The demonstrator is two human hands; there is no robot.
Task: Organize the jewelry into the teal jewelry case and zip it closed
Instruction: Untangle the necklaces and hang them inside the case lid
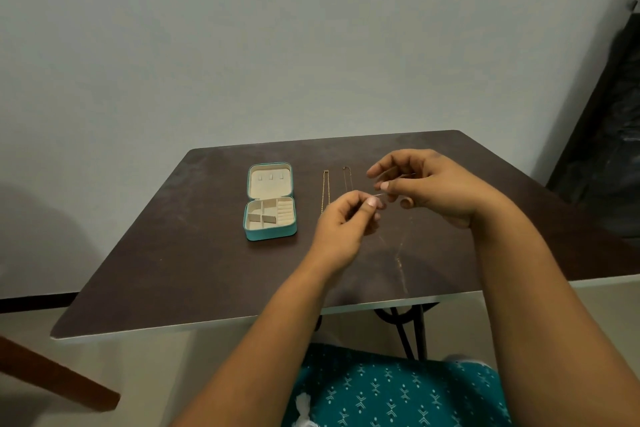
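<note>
Both hands, left (343,218) and right (426,184), pinch a thin chain (401,260) beside the open teal case (270,201).

A dark brown table (173,270) with a pale edge is seen against a grey wall. A teal jewelry case (270,201) is laid open on it, with its cream inside showing. Just to its right, two thin gold chains (325,191) are laid out straight, side by side.

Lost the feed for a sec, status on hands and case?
Left hand and right hand pinch a thin chain above the table. Teal case open, compartments look empty. Two chains on the table. Nothing blocking.
</note>
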